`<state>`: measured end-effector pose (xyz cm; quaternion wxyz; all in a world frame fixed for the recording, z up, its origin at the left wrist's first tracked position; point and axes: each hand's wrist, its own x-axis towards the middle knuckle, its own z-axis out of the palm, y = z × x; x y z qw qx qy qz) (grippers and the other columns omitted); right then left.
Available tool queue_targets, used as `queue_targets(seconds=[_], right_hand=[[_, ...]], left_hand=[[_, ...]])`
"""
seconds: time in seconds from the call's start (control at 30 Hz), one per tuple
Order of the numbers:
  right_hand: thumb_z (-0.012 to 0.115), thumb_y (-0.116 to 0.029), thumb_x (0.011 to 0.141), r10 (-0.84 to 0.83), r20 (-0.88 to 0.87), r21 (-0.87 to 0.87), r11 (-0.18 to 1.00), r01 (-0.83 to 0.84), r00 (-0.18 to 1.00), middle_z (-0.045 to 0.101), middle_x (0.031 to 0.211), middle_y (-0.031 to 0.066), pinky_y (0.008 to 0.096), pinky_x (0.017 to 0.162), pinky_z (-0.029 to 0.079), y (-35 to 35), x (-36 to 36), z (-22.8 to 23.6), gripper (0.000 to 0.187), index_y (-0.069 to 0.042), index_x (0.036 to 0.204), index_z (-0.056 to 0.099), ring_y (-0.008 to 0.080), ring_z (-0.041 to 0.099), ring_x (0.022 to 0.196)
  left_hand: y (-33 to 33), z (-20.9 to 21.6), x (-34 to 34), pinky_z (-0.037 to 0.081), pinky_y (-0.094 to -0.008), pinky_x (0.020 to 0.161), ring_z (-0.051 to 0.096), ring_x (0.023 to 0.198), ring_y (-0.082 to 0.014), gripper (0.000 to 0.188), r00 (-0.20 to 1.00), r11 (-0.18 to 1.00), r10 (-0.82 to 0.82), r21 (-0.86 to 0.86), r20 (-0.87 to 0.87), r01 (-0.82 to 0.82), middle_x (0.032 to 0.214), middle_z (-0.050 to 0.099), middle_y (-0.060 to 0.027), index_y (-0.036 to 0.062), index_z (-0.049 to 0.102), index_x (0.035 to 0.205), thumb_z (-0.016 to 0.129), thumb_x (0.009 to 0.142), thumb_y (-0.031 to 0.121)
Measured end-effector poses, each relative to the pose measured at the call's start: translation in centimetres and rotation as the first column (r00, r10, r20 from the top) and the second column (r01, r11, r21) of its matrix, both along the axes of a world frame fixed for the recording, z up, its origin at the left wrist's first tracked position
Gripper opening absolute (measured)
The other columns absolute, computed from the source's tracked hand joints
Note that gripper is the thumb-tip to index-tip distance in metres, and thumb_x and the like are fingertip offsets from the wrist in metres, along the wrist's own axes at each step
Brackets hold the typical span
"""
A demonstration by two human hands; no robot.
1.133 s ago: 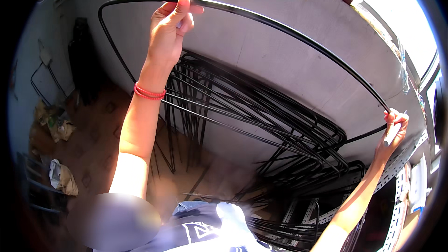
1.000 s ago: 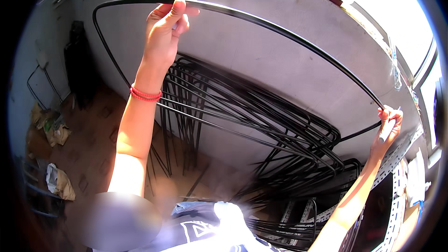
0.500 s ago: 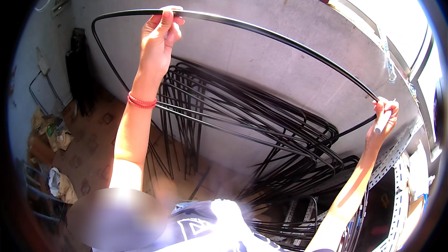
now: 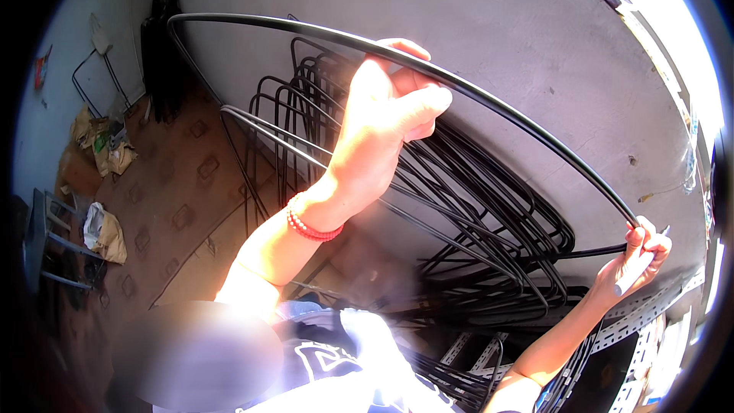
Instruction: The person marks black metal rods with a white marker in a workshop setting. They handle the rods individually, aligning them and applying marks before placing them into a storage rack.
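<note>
A long black bent metal tube frame [image 4: 321, 32] is raised in front of me, its top bar bowing across the view. My left hand [image 4: 394, 103], with a red beaded bracelet [image 4: 310, 228] at the wrist, is closed round the middle of that bar, fingers over it and thumb below. At the far right my right hand [image 4: 642, 256] grips the frame near its right corner. A thin white pen-like stick [image 4: 625, 283] is also held in the right hand. Behind the frame, many similar black bent tubes [image 4: 489, 183] lean stacked against the wall.
The grey wall [image 4: 497, 8] rises behind the tubes. Perforated metal rack strips [image 4: 657, 313] stand at the lower right. On the left are a chair-like frame [image 4: 57, 248], bags [image 4: 103, 233], a dark hanging bundle [image 4: 159, 53] and a patterned brown floor [image 4: 180, 183].
My left hand has moved right along the bar to its middle. My right hand appears lower and further right, still gripping the frame. The whole view has shifted.
</note>
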<state>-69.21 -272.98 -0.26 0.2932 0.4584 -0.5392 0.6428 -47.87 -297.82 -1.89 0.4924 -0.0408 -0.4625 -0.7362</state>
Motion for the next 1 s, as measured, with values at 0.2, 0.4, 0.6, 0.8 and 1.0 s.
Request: queue_targets(seconds=[0.2,0.4,0.6,0.8,1.0], right_hand=[[0.069,-0.017,0.076,0.000,0.022,0.045,0.999,-0.001,1.000,0.052,0.076,0.0062,0.0190,0.064,0.036,-1.0,-0.6,-1.3,0.034,-0.012,0.076,0.035,0.0105,0.044,0.065],[0.068,-0.014,0.076,-0.027,0.046,0.049,0.998,0.025,0.999,0.051,0.077,0.0077,0.0202,0.065,0.038,-1.4,-0.2,-2.1,0.032,-0.011,0.077,0.036,0.0127,0.047,0.068],[0.067,-0.010,0.076,-0.037,0.049,0.074,0.997,0.033,0.998,0.051,0.077,0.0092,0.0232,0.067,0.043,-2.5,0.9,-2.7,0.027,-0.010,0.079,0.040,0.0145,0.049,0.069],[0.063,-0.008,0.079,-0.050,0.080,0.116,0.992,0.041,0.996,0.051,0.078,0.0098,0.0232,0.069,0.042,-4.0,1.5,-1.9,0.024,-0.010,0.081,0.039,0.0133,0.046,0.070],[0.059,-0.007,0.082,-0.038,0.093,0.156,0.987,0.024,0.995,0.051,0.080,0.0095,0.0236,0.071,0.039,-4.5,1.3,-1.8,0.021,-0.010,0.082,0.039,0.0134,0.045,0.070]], left_hand=[[-0.7,-1.6,0.0,0.031,-0.0191,0.050,0.036,0.053,-0.0057,0.030,0.997,0.997,0.063,0.049,0.047,-0.065,0.068,0.046,-0.0003,0.0049,0.040,0.098,0.058,0.075,0.002],[-1.5,-3.2,-0.5,0.036,-0.0169,0.055,0.043,0.061,-0.0048,0.036,0.999,0.997,0.042,0.059,0.034,-0.044,0.072,0.046,0.0007,0.0074,0.039,0.099,0.062,0.072,0.000],[-2.7,-4.7,-1.0,0.037,-0.0174,0.053,0.043,0.060,-0.0043,0.037,0.999,0.994,0.029,0.109,0.023,-0.032,0.076,0.045,0.0015,0.0087,0.038,0.095,0.064,0.072,-0.005],[-4.8,-4.4,-0.8,0.029,-0.0177,0.041,0.037,0.043,-0.0041,0.014,0.998,0.996,0.037,0.080,0.058,-0.042,0.057,0.050,-0.0043,0.0055,0.042,0.091,0.047,0.088,0.018],[-6.2,-4.7,-0.2,0.026,-0.0163,0.042,0.034,0.045,-0.0049,0.024,0.991,0.987,-0.133,0.092,0.032,0.129,0.061,0.053,-0.0089,0.0035,0.043,0.096,0.035,0.090,0.026]])
